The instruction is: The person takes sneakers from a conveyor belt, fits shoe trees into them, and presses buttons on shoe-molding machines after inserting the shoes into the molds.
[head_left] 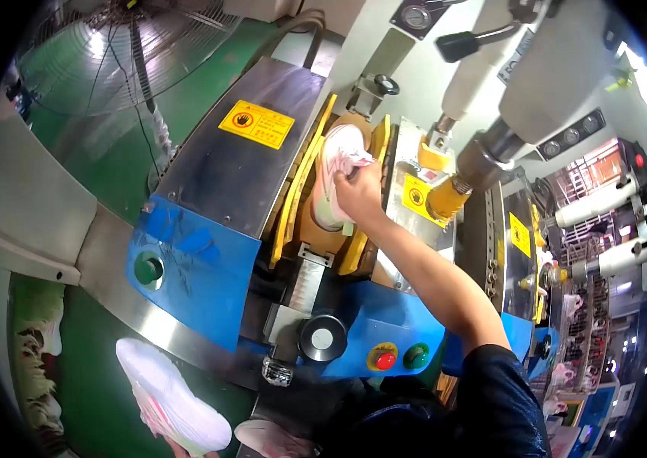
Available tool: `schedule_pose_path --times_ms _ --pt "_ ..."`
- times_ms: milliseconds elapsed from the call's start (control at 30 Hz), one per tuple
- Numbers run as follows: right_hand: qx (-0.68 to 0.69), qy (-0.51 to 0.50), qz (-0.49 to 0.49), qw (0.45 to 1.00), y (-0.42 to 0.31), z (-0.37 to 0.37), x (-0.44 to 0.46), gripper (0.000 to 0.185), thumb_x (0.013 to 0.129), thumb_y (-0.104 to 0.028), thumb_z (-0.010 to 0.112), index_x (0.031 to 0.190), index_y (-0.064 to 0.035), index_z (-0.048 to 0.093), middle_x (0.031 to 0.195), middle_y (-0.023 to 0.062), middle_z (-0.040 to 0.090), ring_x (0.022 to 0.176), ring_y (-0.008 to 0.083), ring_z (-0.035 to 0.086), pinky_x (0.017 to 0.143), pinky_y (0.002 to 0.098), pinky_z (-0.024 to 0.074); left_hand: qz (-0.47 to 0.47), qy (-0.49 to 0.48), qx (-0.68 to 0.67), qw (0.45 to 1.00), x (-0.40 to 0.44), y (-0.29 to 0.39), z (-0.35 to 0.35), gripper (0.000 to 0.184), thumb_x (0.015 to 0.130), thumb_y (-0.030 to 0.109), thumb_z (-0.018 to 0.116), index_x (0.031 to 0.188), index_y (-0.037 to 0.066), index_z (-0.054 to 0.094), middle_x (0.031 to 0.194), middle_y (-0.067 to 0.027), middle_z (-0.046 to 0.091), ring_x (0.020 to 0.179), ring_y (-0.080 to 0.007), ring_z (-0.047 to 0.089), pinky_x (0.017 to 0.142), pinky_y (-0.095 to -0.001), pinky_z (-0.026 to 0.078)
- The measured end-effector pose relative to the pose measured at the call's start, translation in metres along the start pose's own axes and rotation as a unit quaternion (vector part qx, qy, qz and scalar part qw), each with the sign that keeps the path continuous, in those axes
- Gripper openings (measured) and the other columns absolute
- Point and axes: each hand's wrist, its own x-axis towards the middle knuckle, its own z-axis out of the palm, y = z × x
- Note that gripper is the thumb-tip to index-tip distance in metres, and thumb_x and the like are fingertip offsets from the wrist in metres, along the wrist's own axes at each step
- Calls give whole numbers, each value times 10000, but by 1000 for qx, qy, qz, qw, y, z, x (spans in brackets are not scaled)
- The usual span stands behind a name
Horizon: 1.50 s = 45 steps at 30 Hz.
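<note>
A pink and white shoe [331, 179] sits in the machine's bed between two yellow side pads. My right hand [359, 191] is closed on its upper near the laces. At the lower left, a second pale shoe [171, 397] shows its white sole. My left hand [176, 449] holds that shoe from below, with only a few fingers in view at the frame's bottom edge. Beside it, another pinkish shoe [274, 438] is partly cut off by the lower edge.
Blue panels carry a green button [149, 270] at left and a red button [386, 360] at right. A black knob [323, 338] is at the machine's front. Yellow-tipped press heads [445, 200] hang at right. A large fan [121, 53] stands upper left.
</note>
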Motion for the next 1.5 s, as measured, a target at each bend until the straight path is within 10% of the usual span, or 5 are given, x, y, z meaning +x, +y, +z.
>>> schedule_pose_path --times_ms 400,900,1200,1333,1500 --pt "377 -215 323 841 4 -53 53 862 754 -64 731 1390 55 161 1180 250 506 945 283 621 720 365 541 133 -38 50 989 -23 7 8 559 862 274 598 1278 -77 473 1121 -276 594 992 -379 609 862 -464 482" --pt "13 -58 58 997 -42 -11 3 379 848 -224 556 1108 10 410 1076 241 559 928 410 607 831 472 483 -59 53 6 997 -52 12 -12 636 850 315 563 1305 -111 439 1186 -315 559 1059 -430 572 913 -477 444" --pt "111 -260 -65 957 -26 -80 -19 546 854 -367 580 1155 73 464 1236 292 490 1069 430 546 911 448 456 205 -34 138 968 -64 59 8 510 883 232 545 1292 -66 479 1247 -273 538 1134 -405 534 949 -468 433" --pt "121 -149 -363 912 -13 -229 -161 707 776 -172 726 1328 79 362 1354 299 402 1245 449 415 1022 455 384 -170 -91 -463 865 -99 35 -18 415 976 182 430 1347 -1 395 1254 -150 533 1107 -261 564 929 -361 477" --pt "-71 -278 -297 911 115 -258 -295 812 755 -320 731 1365 59 350 1437 271 321 1335 442 299 1079 561 246 -111 -122 -408 898 -150 49 -16 423 963 151 452 1358 20 374 1286 -134 515 1146 -256 542 974 -394 445"
